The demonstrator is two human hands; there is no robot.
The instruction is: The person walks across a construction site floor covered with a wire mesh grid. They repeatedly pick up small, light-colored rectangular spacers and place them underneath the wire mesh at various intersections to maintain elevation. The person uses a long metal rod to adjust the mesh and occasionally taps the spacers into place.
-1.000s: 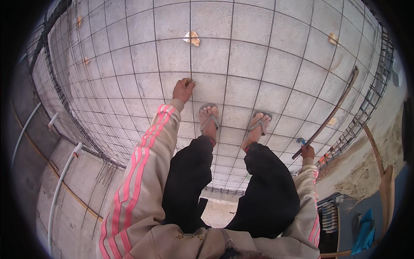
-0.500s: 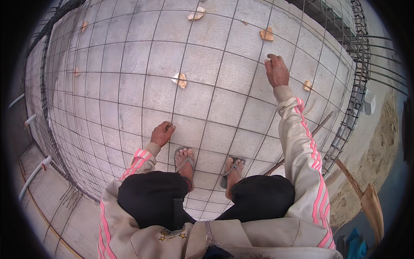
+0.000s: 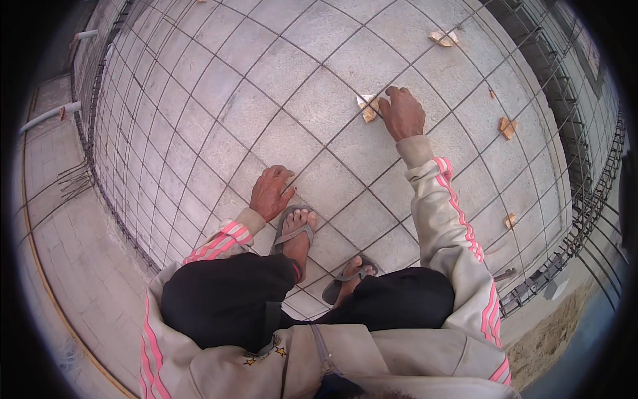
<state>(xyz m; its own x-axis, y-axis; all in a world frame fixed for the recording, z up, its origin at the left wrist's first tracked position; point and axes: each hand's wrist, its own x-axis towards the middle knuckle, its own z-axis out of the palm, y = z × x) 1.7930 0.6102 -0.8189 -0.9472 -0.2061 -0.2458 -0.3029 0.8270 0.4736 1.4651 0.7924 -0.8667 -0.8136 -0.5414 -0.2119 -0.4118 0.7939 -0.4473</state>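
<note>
A grid of thin steel bars (image 3: 304, 52) lies over a pale grey concrete slab (image 3: 286, 143). My right hand (image 3: 403, 114) reaches forward with bent fingers, its thumb and forefinger apart, beside a tan and white stone chip (image 3: 369, 111). Whether the thumb touches the chip I cannot tell; a bar crosses by it. My left hand (image 3: 271, 193) is low over the grid, just ahead of my left foot. Its thumb stands off from the loosely spread fingers, and no object shows in it.
More stone chips lie under the grid: a pale one (image 3: 444, 38) farther ahead, an orange-brown one (image 3: 508, 128) and a small one (image 3: 510, 220) to the right. Bundled rebar (image 3: 531, 286) edges the slab. A white pipe (image 3: 52, 116) sticks up at left. My sandalled feet (image 3: 297, 229) stand on the grid.
The view has turned to the left, so the grid now runs diagonally. My right hand has come over to the middle stone chip. My left hand has spread its fingers.
</note>
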